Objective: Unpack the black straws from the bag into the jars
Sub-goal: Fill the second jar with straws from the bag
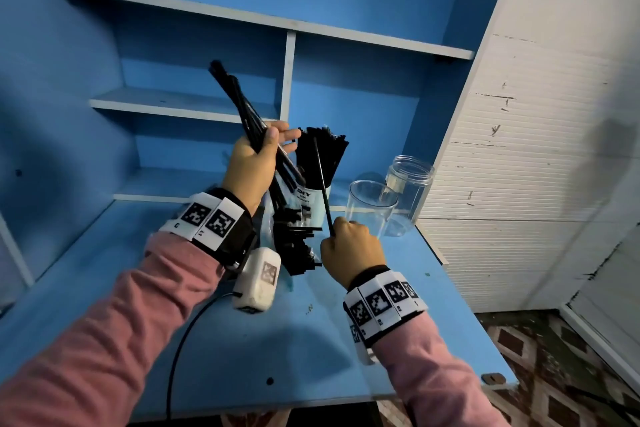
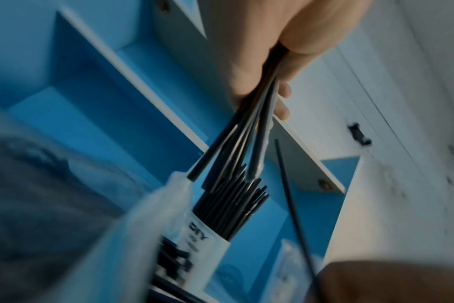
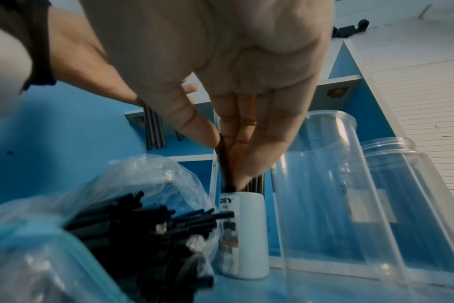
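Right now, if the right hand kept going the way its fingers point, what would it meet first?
Probably the white DIY-labelled container full of black straws: the right hand, pinching a single black straw, points toward it. Depth is uncertain.

Blue bench [image 1: 104,288] with blue open shelves [image 1: 194,104] behind, white ribbed wall [image 1: 540,114] alongside, patterned tile floor [image 1: 540,357] below.

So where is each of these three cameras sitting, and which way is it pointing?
Head: worn on the head, looking down at the blue desk; both pink sleeves, left hand and right hand show.
Left wrist: looks along the left hand gripping a bundle of straws.
Right wrist: looks along the right hand pinching a single straw, with the bag and clear jars beyond.
Shared: the white DIY holder of straws appears in all views.
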